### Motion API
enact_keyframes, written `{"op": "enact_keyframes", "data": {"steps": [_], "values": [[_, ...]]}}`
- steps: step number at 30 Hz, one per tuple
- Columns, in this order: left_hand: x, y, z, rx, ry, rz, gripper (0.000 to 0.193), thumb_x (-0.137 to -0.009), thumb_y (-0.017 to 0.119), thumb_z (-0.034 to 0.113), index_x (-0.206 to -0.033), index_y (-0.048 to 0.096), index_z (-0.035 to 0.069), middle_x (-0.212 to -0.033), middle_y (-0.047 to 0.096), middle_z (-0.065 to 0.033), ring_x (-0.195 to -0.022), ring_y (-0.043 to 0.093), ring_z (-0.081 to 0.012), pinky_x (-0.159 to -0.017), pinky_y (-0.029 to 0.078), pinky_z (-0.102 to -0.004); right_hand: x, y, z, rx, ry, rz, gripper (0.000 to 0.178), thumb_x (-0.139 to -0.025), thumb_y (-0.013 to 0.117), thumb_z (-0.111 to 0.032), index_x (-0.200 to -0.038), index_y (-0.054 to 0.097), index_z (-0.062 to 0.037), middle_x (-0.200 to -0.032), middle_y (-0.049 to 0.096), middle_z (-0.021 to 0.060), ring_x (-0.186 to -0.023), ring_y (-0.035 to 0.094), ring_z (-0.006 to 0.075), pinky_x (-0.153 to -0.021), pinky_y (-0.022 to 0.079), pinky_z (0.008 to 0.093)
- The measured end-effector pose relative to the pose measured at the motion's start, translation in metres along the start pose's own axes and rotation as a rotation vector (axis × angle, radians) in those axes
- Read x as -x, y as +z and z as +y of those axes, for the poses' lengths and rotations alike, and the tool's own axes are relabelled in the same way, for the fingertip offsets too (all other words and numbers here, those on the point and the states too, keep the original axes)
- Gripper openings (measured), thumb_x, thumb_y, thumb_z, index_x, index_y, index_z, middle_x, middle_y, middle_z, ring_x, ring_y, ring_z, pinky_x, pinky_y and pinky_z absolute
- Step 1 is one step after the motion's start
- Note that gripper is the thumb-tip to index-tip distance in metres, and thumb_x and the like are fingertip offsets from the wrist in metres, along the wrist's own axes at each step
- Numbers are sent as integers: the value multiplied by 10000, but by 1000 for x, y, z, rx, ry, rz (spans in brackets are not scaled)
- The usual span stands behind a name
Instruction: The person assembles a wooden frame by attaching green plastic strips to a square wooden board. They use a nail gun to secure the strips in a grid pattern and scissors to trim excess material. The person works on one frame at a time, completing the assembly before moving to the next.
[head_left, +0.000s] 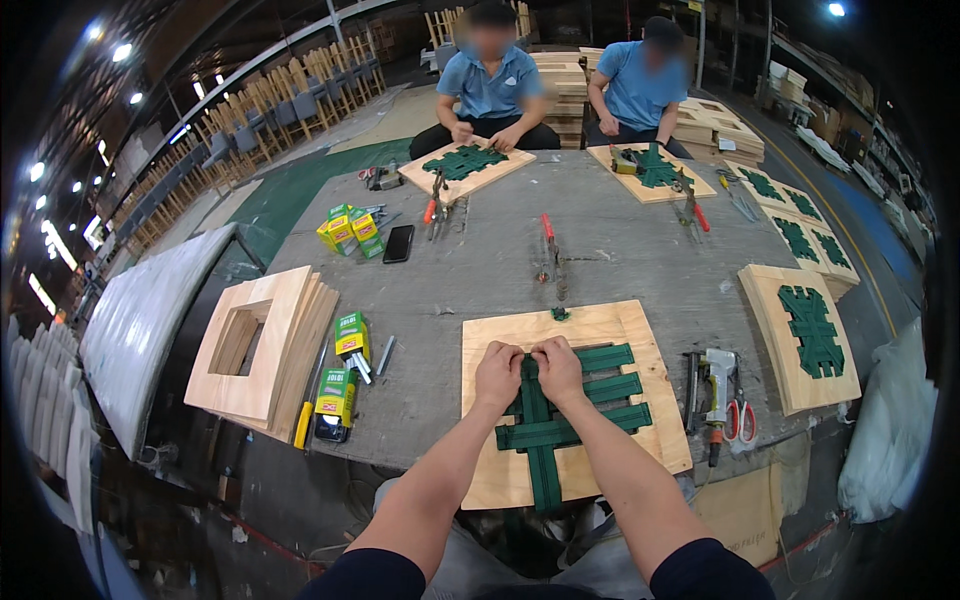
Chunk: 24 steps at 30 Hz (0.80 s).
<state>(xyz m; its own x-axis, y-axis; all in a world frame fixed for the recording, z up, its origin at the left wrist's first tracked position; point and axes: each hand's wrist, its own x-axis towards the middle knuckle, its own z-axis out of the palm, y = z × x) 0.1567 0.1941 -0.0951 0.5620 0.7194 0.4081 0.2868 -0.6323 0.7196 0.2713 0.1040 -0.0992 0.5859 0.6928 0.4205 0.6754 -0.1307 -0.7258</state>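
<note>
A light plywood panel (480, 480) lies in front of me at the table's near edge. Across it run several dark green webbing straps (575, 428), with one long strap (543, 470) crossing them toward my body. My left hand (498, 374) and my right hand (557, 370) meet near the panel's far side. Fingers of both are closed in a pinch at the far end of the long strap, and they partly hide it. Just beyond them, a small crumpled green piece (560, 314) sits at the panel's far edge.
Right of the panel lie a staple gun (717, 385), red-handled scissors (740, 420) and a webbed panel stack (790, 385). Leftward are wooden frames (265, 385) and staple boxes (335, 393). Red-handled pliers (548, 250) lie ahead. Two people (490, 90) (640, 90) work across the table (470, 270).
</note>
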Motion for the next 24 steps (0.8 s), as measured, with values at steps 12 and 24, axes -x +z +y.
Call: {"op": "enact_keyframes", "data": {"steps": [12,24], "values": [[-1,-4,2,-19,-41,-45,115,-963,659,143,-1002,732,63,-1033,659,-107,-928,681,-328,-817,554,-428,-1,3,-1,-8,-9,19,81,-928,691,-85,-1000,700,-50,-1002,644,126,-924,666,344,-799,541,427],[-1,-3,-1,-39,-51,-56,136,-981,632,156,-1012,725,62,-1056,652,-111,-937,676,-342,-825,553,-442,-3,2,-3,-5,-30,1,98,-930,695,-98,-1012,706,-46,-1007,658,138,-931,672,356,-793,541,432]]}}
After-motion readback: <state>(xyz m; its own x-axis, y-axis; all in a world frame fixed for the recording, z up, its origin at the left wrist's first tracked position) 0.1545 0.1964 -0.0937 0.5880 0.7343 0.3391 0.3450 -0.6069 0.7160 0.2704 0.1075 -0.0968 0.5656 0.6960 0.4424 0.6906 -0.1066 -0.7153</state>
